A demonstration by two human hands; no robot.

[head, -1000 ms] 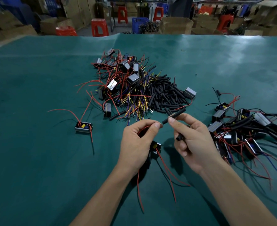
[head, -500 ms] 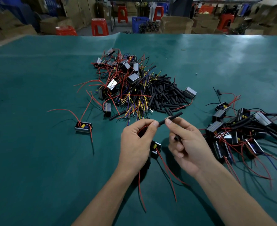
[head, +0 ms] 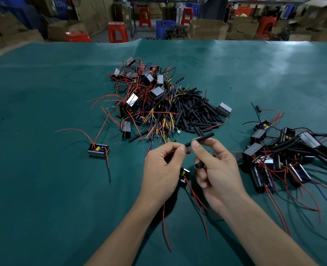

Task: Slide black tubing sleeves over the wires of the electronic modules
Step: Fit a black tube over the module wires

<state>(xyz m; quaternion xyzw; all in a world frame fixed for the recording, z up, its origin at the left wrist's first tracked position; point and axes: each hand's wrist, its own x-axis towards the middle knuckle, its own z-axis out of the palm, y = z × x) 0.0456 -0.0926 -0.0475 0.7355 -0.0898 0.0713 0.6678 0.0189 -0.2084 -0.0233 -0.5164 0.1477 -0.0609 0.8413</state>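
A green desk (head: 43, 112) fills the view, with cardboard boxes (head: 208, 28) and red stools (head: 118, 31) beyond its far edge at twelve o'clock. At its centre lies a heap of unsleeved modules (head: 139, 93) tangled in red, yellow and black wires, and just to its three o'clock side a pile of black tubing sleeves (head: 195, 114). At three o'clock sits a cluster of sleeved modules (head: 285, 154); at nine o'clock one lone module (head: 98, 150) lies apart. Near six o'clock, the left hand (head: 162, 169) pinches a red wire (head: 168, 153) at thumb and forefinger, its module (head: 183, 175) hanging below the palm. The right hand (head: 218, 169) pinches one black sleeve (head: 201, 139), whose end meets the left fingertips, and its curled lower fingers hold a spare sleeve (head: 198, 165).
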